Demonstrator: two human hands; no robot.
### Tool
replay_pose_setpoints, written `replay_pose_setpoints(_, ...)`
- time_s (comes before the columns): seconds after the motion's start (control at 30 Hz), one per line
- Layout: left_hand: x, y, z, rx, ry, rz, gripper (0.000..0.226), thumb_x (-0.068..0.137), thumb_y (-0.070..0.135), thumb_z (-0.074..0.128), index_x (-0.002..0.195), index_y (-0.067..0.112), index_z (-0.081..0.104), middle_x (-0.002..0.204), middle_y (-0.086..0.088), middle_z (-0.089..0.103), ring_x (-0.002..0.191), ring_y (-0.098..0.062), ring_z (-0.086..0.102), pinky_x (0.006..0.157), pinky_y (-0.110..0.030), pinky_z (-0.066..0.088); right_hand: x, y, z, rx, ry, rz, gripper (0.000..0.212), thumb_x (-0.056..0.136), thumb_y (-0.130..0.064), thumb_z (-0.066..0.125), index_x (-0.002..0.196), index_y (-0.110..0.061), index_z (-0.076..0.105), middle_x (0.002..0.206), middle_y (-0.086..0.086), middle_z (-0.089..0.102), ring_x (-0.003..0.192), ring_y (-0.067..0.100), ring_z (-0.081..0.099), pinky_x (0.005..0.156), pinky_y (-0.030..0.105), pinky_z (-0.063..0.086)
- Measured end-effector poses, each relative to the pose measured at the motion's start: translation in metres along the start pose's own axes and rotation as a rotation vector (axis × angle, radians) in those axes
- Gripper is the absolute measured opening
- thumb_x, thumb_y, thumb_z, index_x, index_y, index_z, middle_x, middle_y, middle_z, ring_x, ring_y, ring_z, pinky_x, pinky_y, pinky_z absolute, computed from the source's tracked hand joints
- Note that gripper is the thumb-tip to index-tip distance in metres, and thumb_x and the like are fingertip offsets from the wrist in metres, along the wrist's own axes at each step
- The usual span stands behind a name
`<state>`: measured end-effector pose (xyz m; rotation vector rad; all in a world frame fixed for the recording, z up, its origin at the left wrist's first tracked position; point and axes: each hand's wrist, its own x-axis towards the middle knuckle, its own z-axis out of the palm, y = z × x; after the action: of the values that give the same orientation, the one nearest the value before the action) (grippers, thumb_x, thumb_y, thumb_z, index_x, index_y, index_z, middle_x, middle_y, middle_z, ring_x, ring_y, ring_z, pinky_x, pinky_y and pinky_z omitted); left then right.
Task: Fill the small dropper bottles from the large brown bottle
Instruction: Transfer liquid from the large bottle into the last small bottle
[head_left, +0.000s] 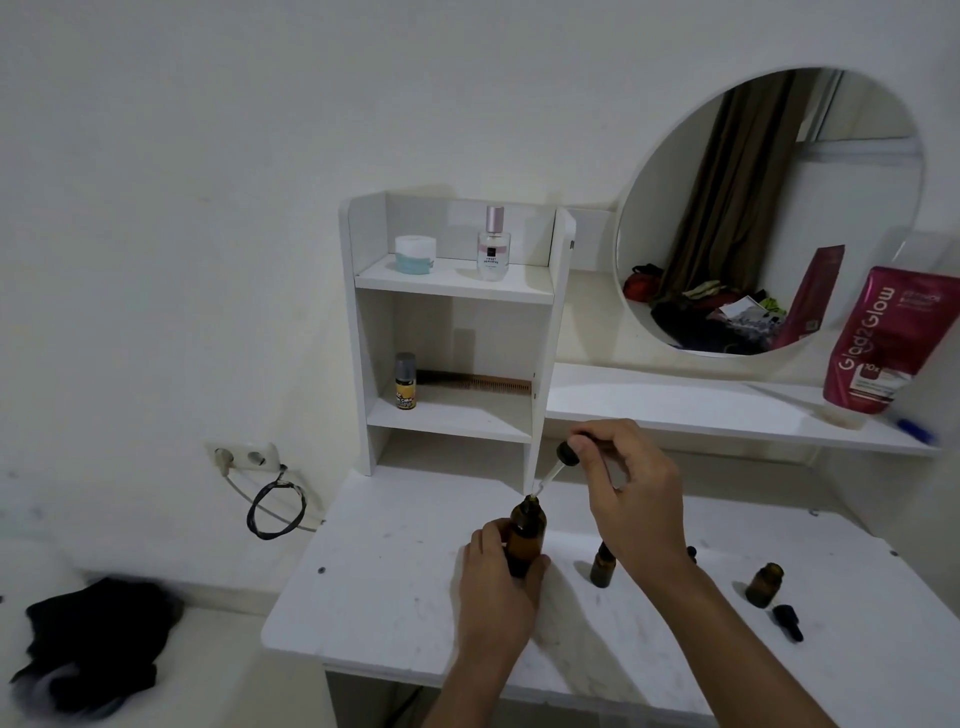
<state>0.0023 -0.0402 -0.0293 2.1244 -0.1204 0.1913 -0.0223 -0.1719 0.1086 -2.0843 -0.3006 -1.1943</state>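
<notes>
My left hand (496, 574) grips the large brown bottle (527, 530), which stands upright and uncapped on the white table (374, 587). Above it my right hand (631, 493) pinches a dropper (558, 465) by its black bulb, glass tip slanting down at the bottle's mouth. A small brown dropper bottle (602, 566) stands just right of the big one, partly hidden by my right wrist. Another small brown bottle (763, 584) stands open further right, with a black dropper cap (787, 622) lying in front of it.
A white shelf unit (457, 332) at the table's back holds a jar, a perfume bottle, a small can and a comb. A round mirror (769, 208) and a red pouch (878, 343) stand at the right. A wall socket with a coiled cable (275, 506) is at the left.
</notes>
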Motion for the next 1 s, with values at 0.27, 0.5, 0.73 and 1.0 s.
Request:
replay_pose_setpoints(0.27,0.002,0.0,0.001,0.017,-0.003,-0.022,0.047,0.09,0.041,0.072,0.129,0.031,0.049,0.122,0.014,0.055,0.114,-0.011,0.051,0.102,-0.03,0.049,-0.006,0.01,0.007,-0.045,-0.072,-0.004,0.011,0.094,-0.006,0.071,0.104,-0.01,0.074,0.095,-0.007,0.071,0.093,0.0,0.066,0.084,0.014,0.053)
replay_pose_setpoints(0.5,0.003,-0.003,0.005,-0.005,0.01,-0.015,0.047,0.089,0.038,0.073,0.13,0.029,0.051,0.122,0.012,0.056,0.113,-0.012,0.052,0.101,-0.029,0.049,-0.007,0.018,0.021,-0.011,-0.301,0.065,0.006,0.097,-0.015,0.069,0.101,-0.014,0.074,0.095,-0.007,0.071,0.09,0.004,0.067,0.082,0.013,0.054)
replay_pose_setpoints(0.73,0.004,-0.003,0.007,0.006,0.008,-0.042,0.05,0.09,0.045,0.071,0.134,0.031,0.05,0.128,0.014,0.057,0.117,-0.012,0.053,0.105,-0.03,0.05,-0.029,0.031,0.037,0.022,-0.374,0.226,0.011,0.096,-0.023,0.07,0.104,-0.018,0.076,0.096,-0.012,0.071,0.095,0.001,0.066,0.081,0.008,0.051)
replay_pose_setpoints(1.0,0.004,-0.005,0.009,-0.01,0.006,-0.039,0.05,0.091,0.044,0.07,0.135,0.031,0.05,0.13,0.013,0.057,0.118,-0.012,0.054,0.106,-0.03,0.05,-0.031,0.029,0.047,-0.015,-0.303,0.257,0.013,0.091,-0.012,0.074,0.08,-0.016,0.07,0.079,-0.015,0.065,0.082,0.006,0.065,0.073,0.009,0.049)
